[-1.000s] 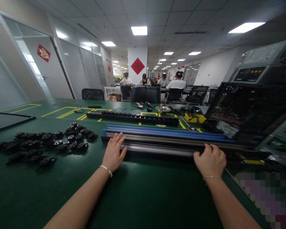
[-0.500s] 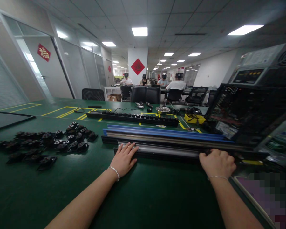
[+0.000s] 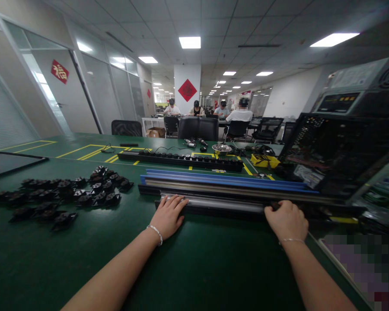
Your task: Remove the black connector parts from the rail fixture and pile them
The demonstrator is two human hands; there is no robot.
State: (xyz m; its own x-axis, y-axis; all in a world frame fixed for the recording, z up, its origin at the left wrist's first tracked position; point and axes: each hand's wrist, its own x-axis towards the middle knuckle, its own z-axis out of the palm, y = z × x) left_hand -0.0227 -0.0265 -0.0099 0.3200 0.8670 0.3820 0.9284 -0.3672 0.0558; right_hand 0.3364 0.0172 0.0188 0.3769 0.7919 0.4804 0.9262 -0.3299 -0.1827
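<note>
A long black rail with a silvery channel (image 3: 227, 204) lies across the green table in front of me. My left hand (image 3: 170, 214) rests on its left end, fingers stretched out and lying over the top edge. Farther right, my right hand (image 3: 288, 221) is closed, thumb and fingers pinching a small black piece (image 3: 275, 206) on the rail. Most of that piece is hidden by the fingers. Right behind this rail are a second dark rail (image 3: 145, 190) and a blue rail (image 3: 214, 179), roughly parallel to it.
Several small black parts with metal fittings (image 3: 99, 188) lie in a group at left. Beyond the rails is a black strip (image 3: 181, 160) with a row of parts. A metal bowl (image 3: 222, 149), a yellow tray (image 3: 265, 161) and an open computer case (image 3: 337, 151) stand beyond and right.
My right hand has slid a little to the left along the rail, with the small black piece between its fingers. My left hand has stayed in place.
</note>
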